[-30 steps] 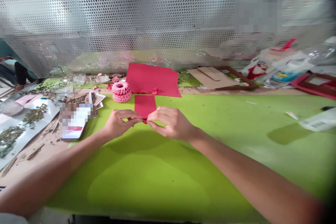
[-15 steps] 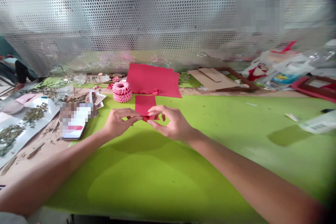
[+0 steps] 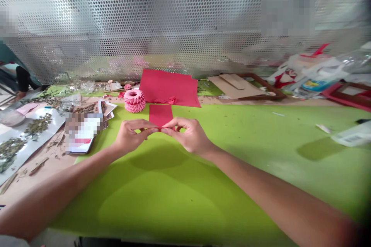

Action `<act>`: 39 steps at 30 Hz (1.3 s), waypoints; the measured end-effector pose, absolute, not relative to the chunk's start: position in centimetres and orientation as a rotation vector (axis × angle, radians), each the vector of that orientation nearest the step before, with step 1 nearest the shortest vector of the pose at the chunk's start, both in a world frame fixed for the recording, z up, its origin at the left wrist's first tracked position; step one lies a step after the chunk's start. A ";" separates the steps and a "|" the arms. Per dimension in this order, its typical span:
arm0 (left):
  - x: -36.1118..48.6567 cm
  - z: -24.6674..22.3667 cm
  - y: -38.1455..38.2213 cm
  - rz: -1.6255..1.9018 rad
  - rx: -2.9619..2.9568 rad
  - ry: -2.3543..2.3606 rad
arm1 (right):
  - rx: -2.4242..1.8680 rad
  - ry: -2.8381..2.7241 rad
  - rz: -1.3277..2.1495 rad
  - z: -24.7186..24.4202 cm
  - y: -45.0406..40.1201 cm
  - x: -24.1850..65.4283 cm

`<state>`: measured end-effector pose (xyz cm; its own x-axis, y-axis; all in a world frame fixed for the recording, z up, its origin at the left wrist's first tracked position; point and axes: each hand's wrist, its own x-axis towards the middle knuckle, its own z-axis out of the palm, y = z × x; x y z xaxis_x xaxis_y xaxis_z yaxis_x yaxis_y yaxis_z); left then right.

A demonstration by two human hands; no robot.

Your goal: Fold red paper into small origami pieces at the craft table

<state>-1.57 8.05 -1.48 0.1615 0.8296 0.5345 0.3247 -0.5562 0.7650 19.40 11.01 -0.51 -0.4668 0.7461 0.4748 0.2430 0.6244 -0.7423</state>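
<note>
Red paper strip [image 3: 160, 116] pinched at its near edge between my left hand [image 3: 131, 136] and right hand [image 3: 189, 136], fingers pressed together; pink folded-paper ring [image 3: 135, 100] stands just beyond the grip, on a green mat [image 3: 162, 200].

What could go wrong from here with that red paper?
The red paper is pinched only at its near edge by the fingertips of the left hand and right hand, so it could slip or crease unevenly. The pink paper ring sits close beside it and might get knocked if a hand swings out.
</note>
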 end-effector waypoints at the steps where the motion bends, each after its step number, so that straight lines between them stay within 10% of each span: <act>1: -1.6 -1.5 8.1 1.384 1.963 1.091 | -0.794 -2.006 0.783 -0.5 11.0 19.4; 39: -2.9 -2.3 9.0 1.480 2.647 1.162 | -0.746 -2.207 0.627 -0.7 11.2 19.5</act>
